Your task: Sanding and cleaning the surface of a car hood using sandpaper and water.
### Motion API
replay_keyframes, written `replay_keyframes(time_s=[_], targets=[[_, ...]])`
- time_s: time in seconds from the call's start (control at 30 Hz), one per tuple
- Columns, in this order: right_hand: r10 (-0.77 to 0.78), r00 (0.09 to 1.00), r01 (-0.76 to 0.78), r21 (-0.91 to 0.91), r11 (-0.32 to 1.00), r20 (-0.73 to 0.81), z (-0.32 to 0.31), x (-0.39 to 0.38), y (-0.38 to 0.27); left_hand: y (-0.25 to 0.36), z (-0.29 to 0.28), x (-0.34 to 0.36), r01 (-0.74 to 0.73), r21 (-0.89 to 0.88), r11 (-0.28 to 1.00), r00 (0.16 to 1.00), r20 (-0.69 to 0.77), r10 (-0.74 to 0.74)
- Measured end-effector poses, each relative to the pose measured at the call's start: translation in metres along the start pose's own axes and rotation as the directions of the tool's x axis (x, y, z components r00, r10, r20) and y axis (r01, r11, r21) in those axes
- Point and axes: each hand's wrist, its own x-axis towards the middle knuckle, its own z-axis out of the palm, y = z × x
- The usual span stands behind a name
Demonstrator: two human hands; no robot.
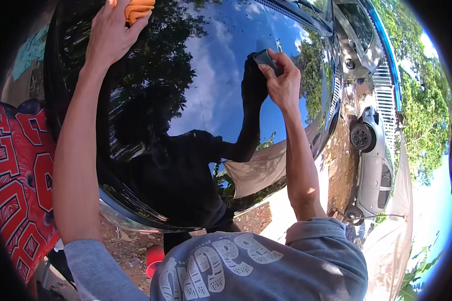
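Note:
The glossy black hood (206, 95) of a car fills the middle and mirrors trees, sky and my dark outline. My right hand (286, 83) grips a small dark grey block (266, 60) between thumb and fingers, with the block against the right part of the hood. At the upper left, my left hand (108, 40) is closed round a folded orange cloth (138, 10) over the far left of the hood. Its fingertips are partly cut off by the picture's top edge.
A red patterned fabric with lettering (22, 170) hangs at the left. Below the hood's front edge a red bucket (154, 260) stands on stony ground. On the right are a silver car (374, 183), another parked vehicle (359, 30), a white slatted fence (385, 100) and a pale tarp (389, 256).

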Motion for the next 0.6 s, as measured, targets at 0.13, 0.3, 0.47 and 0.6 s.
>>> replay_keyframes(time_s=[0.13, 0.3, 0.47, 0.6], targets=[[-0.115, 0.988, 0.116, 0.003, 0.993, -0.1, 0.001, 0.009, -0.011, 0.001, -0.002, 0.0, -0.037, 0.037, 0.999, 0.999, -0.026, 0.038], [-0.05, 0.998, 0.051, 0.021, 0.998, -0.038, -0.005, -0.004, -0.022, -0.004, 0.001, -0.001, 0.002, 0.039, 0.999, 1.0, -0.012, -0.002], [-0.1, 0.99, 0.101, 0.006, 0.995, -0.101, -0.007, 0.013, -0.016, -0.024, 0.011, -0.001, -0.14, 0.099, 0.985, 0.989, -0.031, 0.144], [-0.078, 0.997, 0.076, 0.084, 0.994, 0.023, -0.014, 0.012, -0.003, -0.036, 0.018, -0.001, -0.131, 0.11, 0.985, 0.989, -0.047, 0.137]])
